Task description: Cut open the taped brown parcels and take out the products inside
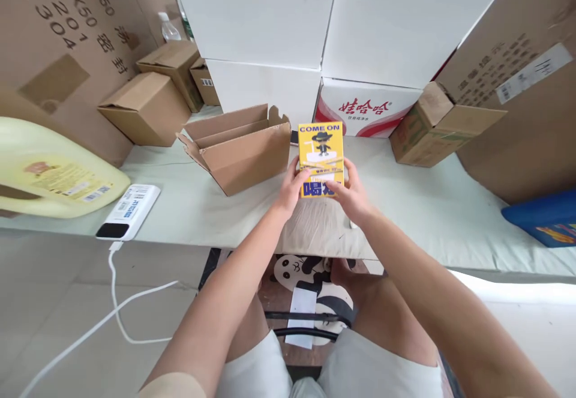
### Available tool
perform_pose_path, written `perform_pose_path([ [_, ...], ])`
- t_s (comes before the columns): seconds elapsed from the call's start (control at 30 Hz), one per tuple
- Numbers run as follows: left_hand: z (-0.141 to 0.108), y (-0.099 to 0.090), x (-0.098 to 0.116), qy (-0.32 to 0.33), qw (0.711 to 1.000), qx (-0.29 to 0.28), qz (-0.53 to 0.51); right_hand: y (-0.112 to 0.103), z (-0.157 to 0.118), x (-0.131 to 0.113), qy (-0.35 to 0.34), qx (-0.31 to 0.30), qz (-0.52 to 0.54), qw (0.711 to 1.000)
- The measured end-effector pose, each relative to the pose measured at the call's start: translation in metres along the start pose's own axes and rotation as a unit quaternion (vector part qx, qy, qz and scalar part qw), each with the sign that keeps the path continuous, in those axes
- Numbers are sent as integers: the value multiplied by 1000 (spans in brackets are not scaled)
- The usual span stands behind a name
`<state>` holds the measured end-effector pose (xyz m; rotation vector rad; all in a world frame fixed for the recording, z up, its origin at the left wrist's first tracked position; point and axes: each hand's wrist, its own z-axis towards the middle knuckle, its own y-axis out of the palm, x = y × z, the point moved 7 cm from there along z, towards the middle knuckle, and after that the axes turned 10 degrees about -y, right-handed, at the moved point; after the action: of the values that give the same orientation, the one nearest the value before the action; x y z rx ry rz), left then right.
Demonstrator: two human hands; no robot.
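Between my two hands is a yellow box (321, 159) printed "COME ON", with a cartoon figure in a hat on its front. My left hand (291, 189) grips its lower left side, the thumb lying on the front. On the lower right side my right hand (353, 192) holds it the same way. Just left of the box stands an open brown cardboard box (252, 158) with its flaps up. A small dark object shows between the two boxes.
White cartons (265, 17) and a red-and-white carton (364, 108) line the back. Small brown boxes (146, 107), a yellow jug (58, 170) and a white power bank (130, 209) with cable are left. An open box (432, 128) and blue package (546, 218) are right.
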<state>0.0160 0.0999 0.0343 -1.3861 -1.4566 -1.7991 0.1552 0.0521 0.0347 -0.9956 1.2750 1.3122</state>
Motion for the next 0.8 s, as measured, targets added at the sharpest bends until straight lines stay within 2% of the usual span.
perform_pose_path([
  [0.1, 8, 39, 53, 95, 993, -61, 41, -1, 8, -62, -116, -30, -27, 992],
  [0.23, -9, 90, 119, 205, 969, -104, 91, 0, -7, -141, -262, -45, -63, 962],
  [0.33, -35, 117, 144, 252, 954, -113, 116, 0, -26, -169, -302, -43, -100, 947],
  [0.4, -50, 130, 147, 264, 949, -121, 125, -1, -37, -175, -300, -36, -109, 947],
  [0.47, -58, 136, 141, 257, 950, -127, 125, -3, -48, -171, -288, -24, -91, 953],
  [0.53, -61, 136, 124, 219, 958, -132, 132, -8, -61, -158, -261, -8, -56, 964],
  [0.63, -57, 118, 78, 80, 973, -94, 197, -34, -82, -118, -173, 43, -3, 984],
  [0.7, -56, 93, 43, -22, 968, -37, 247, -69, -97, -85, -97, 109, 5, 989],
  [0.8, -59, 57, 0, -100, 958, 9, 268, -143, -120, -46, 9, 238, -36, 970],
])
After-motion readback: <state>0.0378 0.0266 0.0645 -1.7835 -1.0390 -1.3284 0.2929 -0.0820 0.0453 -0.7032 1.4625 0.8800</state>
